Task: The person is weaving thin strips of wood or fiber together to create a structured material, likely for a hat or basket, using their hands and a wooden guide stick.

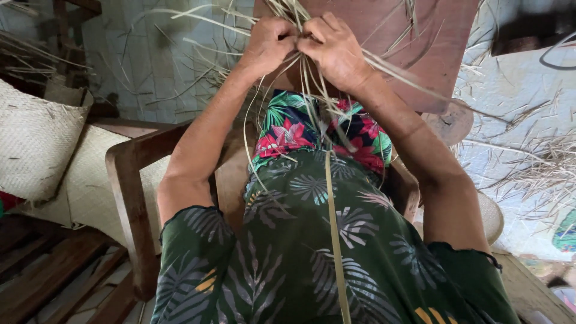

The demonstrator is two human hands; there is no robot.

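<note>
Both my hands work close together at the top of the view, over a reddish-brown wooden board [432,42]. My left hand [269,43] is closed on a bunch of pale dried leaf strips [312,90]. My right hand [335,49] pinches the same strips, its fingers touching the left hand's. Loose strips fan out from my hands to both sides. One long strip [333,228] hangs straight down over my green leaf-print clothing. I sit in a wooden chair [129,198].
Woven pale mats [36,138] lean at the left beside the chair. Scattered dried strips [540,174] lie on the tiled floor at the right. A round woven piece [493,217] sits by my right elbow. Wooden slats [42,276] run at lower left.
</note>
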